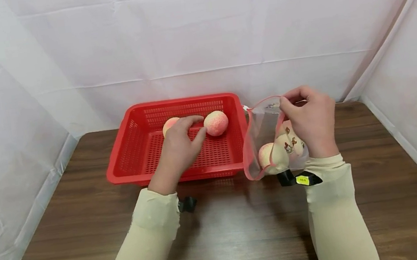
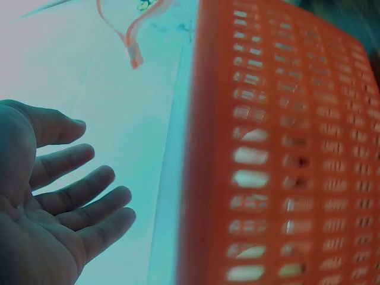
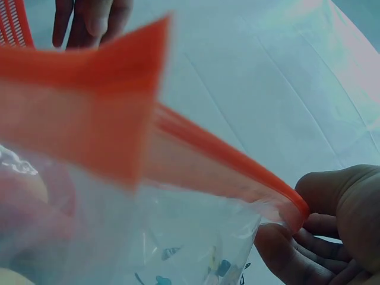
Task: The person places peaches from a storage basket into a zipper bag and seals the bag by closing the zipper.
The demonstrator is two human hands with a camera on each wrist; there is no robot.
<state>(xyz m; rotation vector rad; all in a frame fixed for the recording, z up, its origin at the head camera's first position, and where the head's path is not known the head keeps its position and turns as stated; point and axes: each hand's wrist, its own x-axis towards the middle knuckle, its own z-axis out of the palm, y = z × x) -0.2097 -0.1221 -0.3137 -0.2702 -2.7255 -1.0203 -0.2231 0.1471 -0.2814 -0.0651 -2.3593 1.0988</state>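
Left hand (image 1: 180,144) spread loosely over the red basket (image 1: 125,155), nearer peach (image 1: 169,125) just beyond its fingertips; right hand (image 1: 311,121) pinching the bag (image 1: 261,134) rim at the table's back edge.

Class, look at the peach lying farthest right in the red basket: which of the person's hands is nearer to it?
Left. The left hand hovers open just beside that peach, inside the red basket; the right hand is outside it, pinching the clear bag.
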